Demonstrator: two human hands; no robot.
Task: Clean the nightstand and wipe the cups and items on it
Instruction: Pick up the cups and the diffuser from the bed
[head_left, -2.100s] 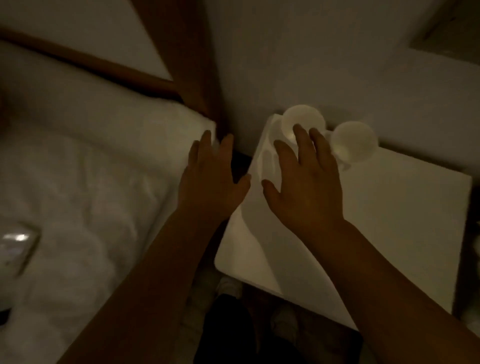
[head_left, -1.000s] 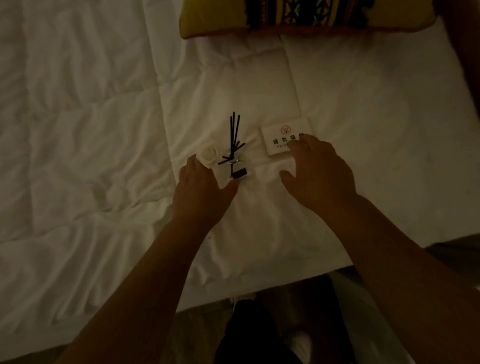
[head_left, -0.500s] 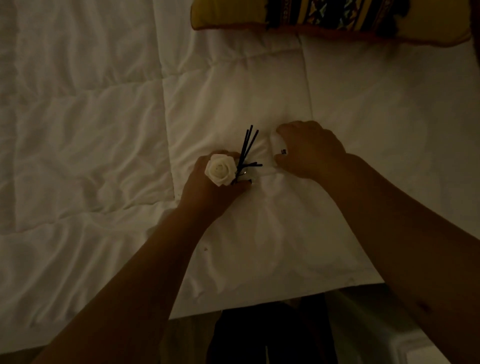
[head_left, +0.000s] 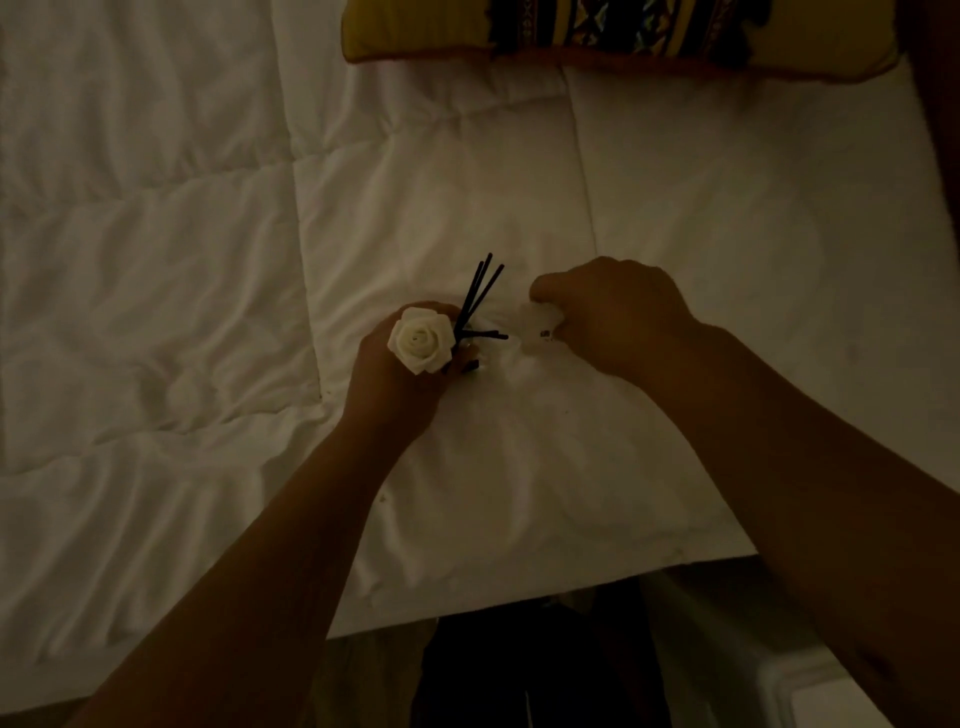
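The room is dim. My left hand (head_left: 400, 384) is shut on a reed diffuser with a white rose (head_left: 422, 339) on top and thin black sticks (head_left: 479, 291) fanning up and to the right. It sits low over the white bed cover (head_left: 467, 197). Just to the right, my right hand (head_left: 618, 317) is shut on a small white card (head_left: 540, 322) with dark print. Only the card's left edge shows past my fingers. The nightstand's white corner (head_left: 810, 691) shows at the bottom right.
A yellow patterned pillow (head_left: 623, 31) lies across the top of the bed. A dark wooden bed post (head_left: 940, 104) runs down the right edge. The floor and my dark legs (head_left: 530, 670) fill the gap below the bed's edge.
I turned from the nightstand and its two cups to the bed. My hands closed on the diffuser and the card that lay on the cover. Both are now gripped.
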